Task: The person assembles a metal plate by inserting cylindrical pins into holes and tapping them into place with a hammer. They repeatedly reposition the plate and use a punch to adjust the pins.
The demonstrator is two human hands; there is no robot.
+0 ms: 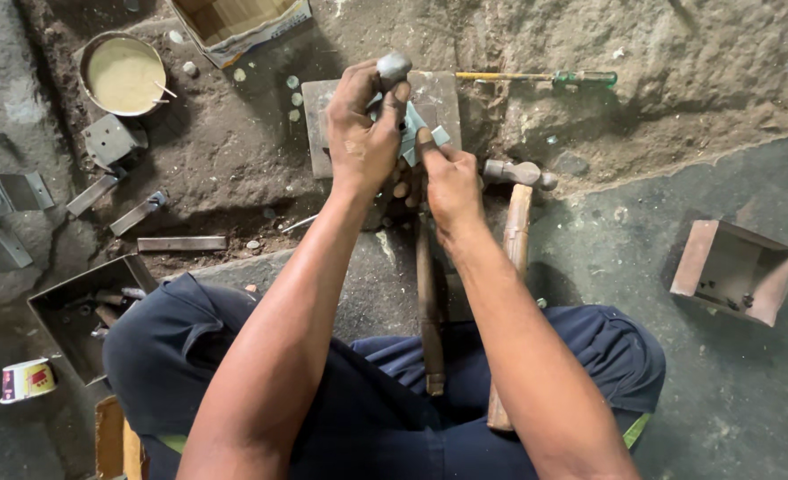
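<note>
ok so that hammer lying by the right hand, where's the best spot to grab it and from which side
Probably the wooden handle of the hammer, low on its bare stretch beside the right forearm, coming from above and the outer right side. The handle runs toward the person with the metal head at the far end, next to the right hand. Its near end lies over the person's leg, and the inner side is crowded by a second wooden handle.

There are two hammers with wooden handles (511, 267), one screwdriver (536, 78), one round pot of pale liquid (125, 75), two open metal boxes (733, 270), one cardboard box (244, 21), one small tin (28, 380), and two hands (363, 133).
</note>
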